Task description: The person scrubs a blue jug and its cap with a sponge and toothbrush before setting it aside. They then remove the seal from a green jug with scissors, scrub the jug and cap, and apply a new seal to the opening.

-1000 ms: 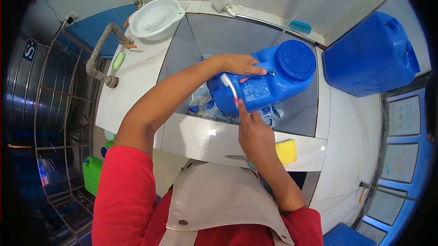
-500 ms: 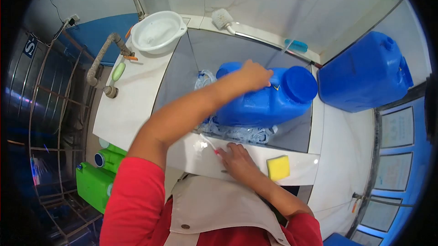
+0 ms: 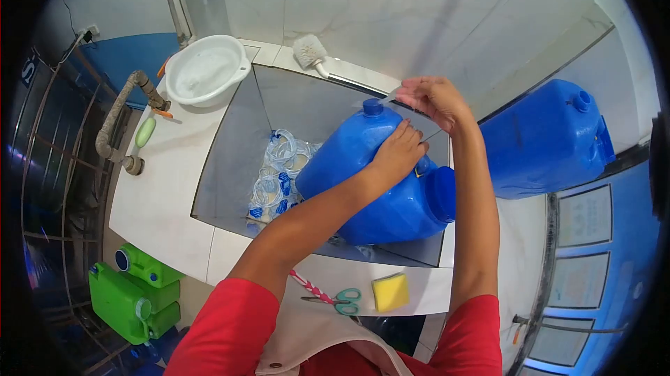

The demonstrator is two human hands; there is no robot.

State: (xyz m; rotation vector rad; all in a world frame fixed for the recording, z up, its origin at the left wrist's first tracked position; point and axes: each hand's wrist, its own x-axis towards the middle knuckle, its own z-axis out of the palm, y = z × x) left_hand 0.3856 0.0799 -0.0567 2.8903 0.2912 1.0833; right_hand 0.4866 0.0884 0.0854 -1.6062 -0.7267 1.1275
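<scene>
A large blue plastic jug (image 3: 349,160) lies tilted in a grey basin, with a small blue cap (image 3: 373,107) at its far end and a wide blue lid (image 3: 441,194) at its near right end. My left hand (image 3: 398,153) is on the jug's top at the handle, its fingers over the grip. Beyond the small cap, my right hand (image 3: 433,100) is raised near the back ledge, fingers apart and palm partly showing. A thin clear strip (image 3: 389,96) appears between those fingertips and the cap. Clear and blue plastic pieces (image 3: 279,167) lie in the basin beside the jug.
On the front ledge are teal-handled scissors (image 3: 347,301), a pink-and-white handle (image 3: 307,284) and a yellow sponge (image 3: 391,292). A white bowl (image 3: 209,69) and a pipe tap (image 3: 125,97) stand left. Another blue jug (image 3: 544,142) is right; green jugs (image 3: 132,299) stand below.
My right hand has left the front ledge and risen to the jug's far end. The jug has swung round, its small cap now showing. My left hand stays at its top.
</scene>
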